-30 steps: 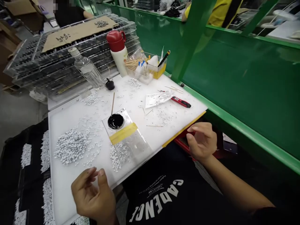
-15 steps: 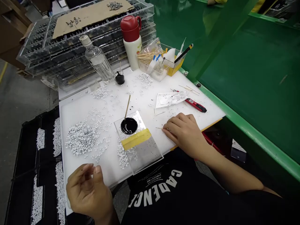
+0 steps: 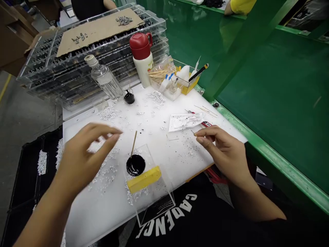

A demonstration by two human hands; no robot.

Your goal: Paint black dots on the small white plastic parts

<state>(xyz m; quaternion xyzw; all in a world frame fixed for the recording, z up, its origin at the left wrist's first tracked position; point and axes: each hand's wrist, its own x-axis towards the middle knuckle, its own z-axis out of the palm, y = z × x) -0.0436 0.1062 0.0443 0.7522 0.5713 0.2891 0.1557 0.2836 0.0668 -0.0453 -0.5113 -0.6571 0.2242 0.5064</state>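
Note:
My left hand (image 3: pixel 86 156) hangs over the left of the white work board (image 3: pixel 177 164), thumb and forefinger stretched out with a narrow gap and nothing visible between them. Its fingers partly cover a heap of small white parts (image 3: pixel 96 145). Between thumb and forefinger, my right hand (image 3: pixel 223 147) pinches a thin stick (image 3: pixel 193 132), mostly hidden, its tip pointing up and left. Between the hands lies a clear plate (image 3: pixel 154 195) with yellow tape (image 3: pixel 144 179) across it. A pool of glossy black liquid (image 3: pixel 135 165) sits on the plate, a wooden stick (image 3: pixel 134 144) standing in it.
At the back stand a clear bottle (image 3: pixel 106 80), a small black cup (image 3: pixel 129 97), a red-topped flask (image 3: pixel 141 60) and a box of sticks (image 3: pixel 164 77). A tissue (image 3: pixel 185 120) lies over a red-handled tool (image 3: pixel 207 124). Stacked trays (image 3: pixel 102 44) rise behind; a green rail (image 3: pixel 231 118) borders the right.
My left hand has risen from the front edge to over the board and turned palm down. The right hand has lifted slightly, still pinching the stick. The view has tilted upward.

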